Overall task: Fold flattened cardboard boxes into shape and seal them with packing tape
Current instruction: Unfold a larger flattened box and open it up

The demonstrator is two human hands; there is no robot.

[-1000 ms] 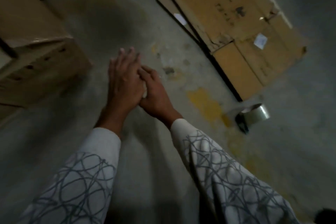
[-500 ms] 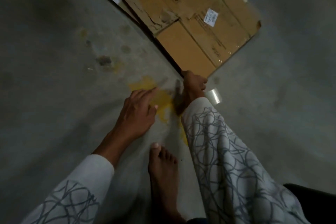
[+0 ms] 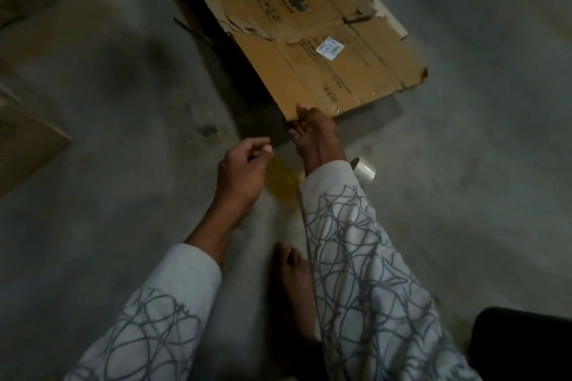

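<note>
Cardboard box [image 3: 309, 49] corner pinched by right hand [image 3: 315, 136]; left hand [image 3: 241, 170] loosely curled, empty.

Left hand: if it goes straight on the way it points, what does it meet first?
Probably the near corner of the flattened cardboard box, where the right hand grips it; depth is unclear, so it could pass beneath.

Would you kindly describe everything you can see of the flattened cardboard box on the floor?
The flattened cardboard box is brown corrugated board, folded flat, with dark printed lettering, a small white label and clear tape glinting near its front edge. Its flaps are creased and torn in places. The right hand grips its near corner, thumb on top, and that end is tilted up off the grey floor, casting a shadow beneath.
</note>
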